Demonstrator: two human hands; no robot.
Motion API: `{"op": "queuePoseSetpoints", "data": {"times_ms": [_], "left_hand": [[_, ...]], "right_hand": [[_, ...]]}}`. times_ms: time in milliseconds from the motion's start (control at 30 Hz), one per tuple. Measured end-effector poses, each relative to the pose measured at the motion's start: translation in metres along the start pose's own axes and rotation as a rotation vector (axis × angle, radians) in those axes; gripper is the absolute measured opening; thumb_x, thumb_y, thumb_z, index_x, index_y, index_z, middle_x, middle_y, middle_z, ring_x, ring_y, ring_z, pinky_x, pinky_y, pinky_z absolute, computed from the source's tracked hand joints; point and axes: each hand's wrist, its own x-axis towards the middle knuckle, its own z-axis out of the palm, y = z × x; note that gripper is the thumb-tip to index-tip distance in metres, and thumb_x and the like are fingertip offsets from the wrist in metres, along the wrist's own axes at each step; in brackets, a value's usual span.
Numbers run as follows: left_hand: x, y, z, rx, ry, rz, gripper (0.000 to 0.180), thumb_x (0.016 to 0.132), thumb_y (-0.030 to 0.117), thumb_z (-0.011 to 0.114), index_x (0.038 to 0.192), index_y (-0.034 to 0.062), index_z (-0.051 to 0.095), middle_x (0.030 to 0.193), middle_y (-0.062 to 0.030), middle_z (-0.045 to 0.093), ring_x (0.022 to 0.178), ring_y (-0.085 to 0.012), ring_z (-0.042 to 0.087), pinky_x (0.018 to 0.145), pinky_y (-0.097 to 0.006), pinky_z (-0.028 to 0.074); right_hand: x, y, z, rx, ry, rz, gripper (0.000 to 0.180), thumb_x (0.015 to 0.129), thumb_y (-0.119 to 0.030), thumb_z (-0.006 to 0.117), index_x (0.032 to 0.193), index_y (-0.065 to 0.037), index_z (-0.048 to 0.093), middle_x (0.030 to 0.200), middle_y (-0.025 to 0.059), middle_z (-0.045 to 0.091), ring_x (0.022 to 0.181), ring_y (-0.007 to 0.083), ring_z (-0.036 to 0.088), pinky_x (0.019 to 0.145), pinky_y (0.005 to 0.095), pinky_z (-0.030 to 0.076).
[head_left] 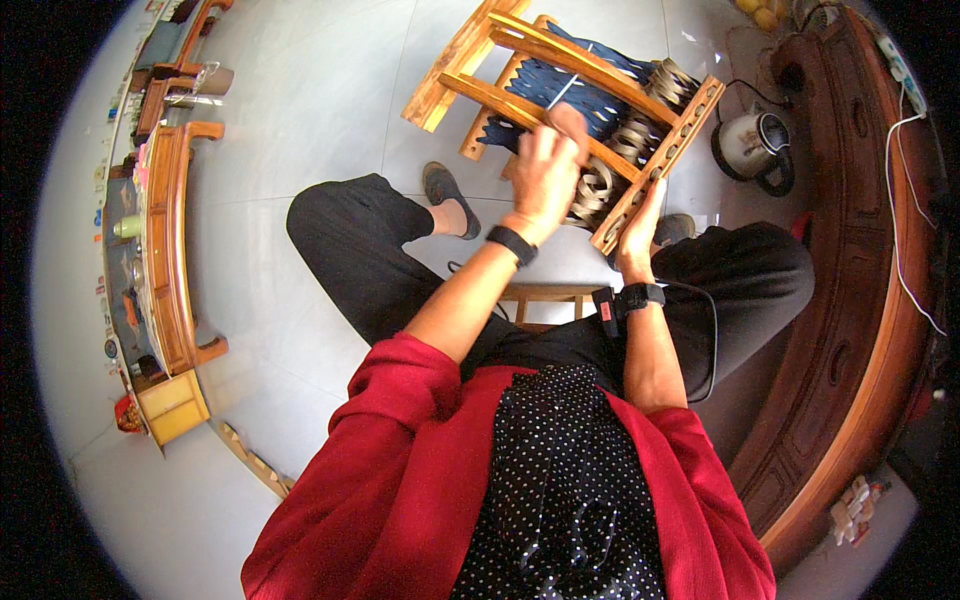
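Note:
A wooden frame (575,52) stands tilted in front of my knees, its slats running between two end boards. Dark blue patterned material (545,88) and coiled beige bands (592,190) fill the space between and below the slats. My left hand (547,178), blurred by motion, is closed over the near slats on a slim tool with a silver shaft (563,92); its handle is mostly hidden. Along the near right of the frame, my right hand (638,238) grips the end board with holes (660,165); some of its fingers are hidden behind the wood.
To the right stands a metal kettle (752,145) on the floor, near a long dark wooden cabinet (850,250). A white cable (900,240) hangs over the cabinet. Under me is a low wooden stool (545,295). Wooden furniture (172,250) lines the left side.

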Motion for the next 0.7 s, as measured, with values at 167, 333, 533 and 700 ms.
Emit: {"op": "queuePoseSetpoints", "data": {"times_ms": [167, 333, 533, 700], "left_hand": [[-0.012, 0.018, 0.005, -0.115, -0.134, 0.082, 0.025, 0.07, -0.001, 0.068, 0.092, 0.0097, 0.06, 0.105, -0.0091, 0.052, 0.1, -0.0332, 0.053, 0.083, -0.046, 0.049], [0.022, -0.032, -0.022, 0.051, 0.051, -0.033, 0.025, 0.074, 0.001, 0.068, 0.097, 0.0091, 0.063, 0.103, -0.0122, 0.054, 0.098, -0.0347, 0.054, 0.083, -0.045, 0.048], [-0.003, 0.009, 0.001, -0.032, 0.018, 0.016, 0.024, 0.072, -0.001, 0.068, 0.091, 0.0094, 0.06, 0.1, -0.009, 0.052, 0.096, -0.0334, 0.054, 0.079, -0.044, 0.049], [-0.02, 0.025, 0.007, -0.211, -0.142, 0.105, 0.028, 0.067, -0.004, 0.068, 0.091, 0.0077, 0.061, 0.103, -0.0083, 0.053, 0.097, -0.0316, 0.055, 0.082, -0.043, 0.051]], "right_hand": [[-0.001, -0.003, 0.0, 0.083, -0.029, 0.056, 0.059, 0.103, -0.056, 0.037, 0.124, -0.002, 0.05, 0.112, 0.0057, 0.051, 0.102, 0.0174, 0.047, 0.095, 0.033, 0.041], [-0.006, -0.008, 0.002, 0.023, -0.035, 0.03, 0.063, 0.103, -0.058, 0.037, 0.127, 0.0, 0.048, 0.117, 0.0083, 0.052, 0.106, 0.0184, 0.047, 0.1, 0.0346, 0.039], [0.0, -0.002, 0.001, 0.02, -0.086, -0.008, 0.061, 0.103, -0.056, 0.036, 0.124, 0.0, 0.049, 0.115, 0.0074, 0.051, 0.104, 0.0172, 0.048, 0.095, 0.0346, 0.041], [-0.001, -0.002, 0.001, 0.049, -0.018, 0.051, 0.059, 0.104, -0.056, 0.036, 0.123, -0.003, 0.049, 0.11, 0.0053, 0.052, 0.101, 0.016, 0.049, 0.091, 0.0328, 0.043]]}}
